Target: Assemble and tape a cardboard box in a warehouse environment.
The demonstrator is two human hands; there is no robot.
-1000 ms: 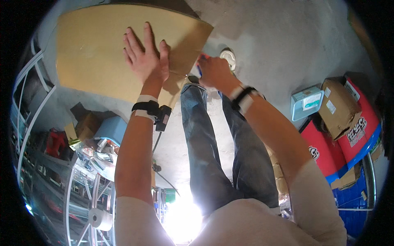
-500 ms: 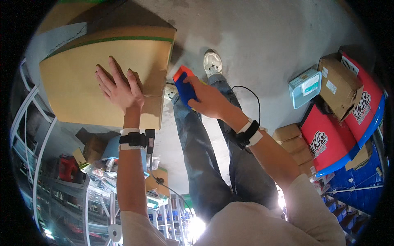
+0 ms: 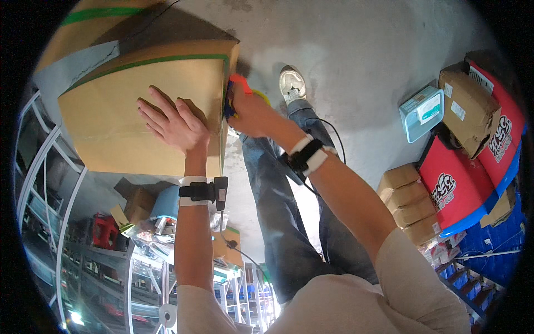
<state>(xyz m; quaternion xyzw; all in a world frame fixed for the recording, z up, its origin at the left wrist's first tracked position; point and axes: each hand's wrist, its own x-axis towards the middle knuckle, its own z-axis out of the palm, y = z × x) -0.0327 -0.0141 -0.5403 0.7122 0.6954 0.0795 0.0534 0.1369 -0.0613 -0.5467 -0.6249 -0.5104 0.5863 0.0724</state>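
Note:
A large brown cardboard box [image 3: 128,119] stands at the upper left, with green tape [image 3: 161,57] along its far edge and round the corner onto its right edge. My left hand [image 3: 177,125] lies flat on its top, fingers spread. At the box's right side my right hand [image 3: 253,114] is closed round a red and blue tape dispenser [image 3: 240,82] with a yellow part behind the fingers. The dispenser is against or very near the box's right edge; my hand hides much of it.
Another carton [image 3: 92,14] sits beyond the box. On the right are a blue plastic basket [image 3: 414,132], a cardboard box [image 3: 464,119], small cartons [image 3: 409,203] and red packages [image 3: 453,178]. Metal racks [image 3: 53,167] stand at the left. A black cable [image 3: 340,139] hangs by my right wrist.
My right hand has moved left and slightly away from me, bringing the tape dispenser to the box's right edge. The left hand stays flat on the box.

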